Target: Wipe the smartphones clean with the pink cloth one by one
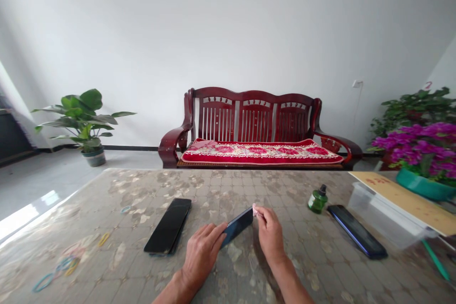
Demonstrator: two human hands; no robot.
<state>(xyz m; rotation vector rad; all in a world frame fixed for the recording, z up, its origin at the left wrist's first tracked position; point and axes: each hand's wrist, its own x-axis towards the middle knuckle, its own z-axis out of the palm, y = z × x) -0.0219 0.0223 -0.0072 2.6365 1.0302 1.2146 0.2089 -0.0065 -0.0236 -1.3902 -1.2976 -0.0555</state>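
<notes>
A dark blue smartphone (238,226) is held tilted above the table, its near left end gripped by my left hand (204,247). The fingers of my right hand (269,232) pinch a small pink cloth or tissue (255,210) against the phone's far right corner. To the left, a black smartphone (168,226) lies flat on the table, seemingly on top of something thin whose edge shows below it. On the right side another phone with a blue edge (356,231) lies near a small green bottle (318,199) with a black cap.
A patterned cloth (142,190) covers the table. Rubber bands (64,266) lie at the left. A clear plastic box (377,213) under a tan board (402,199), and purple flowers in a teal pot (423,184), stand at the right. Beyond is a wooden sofa (252,114).
</notes>
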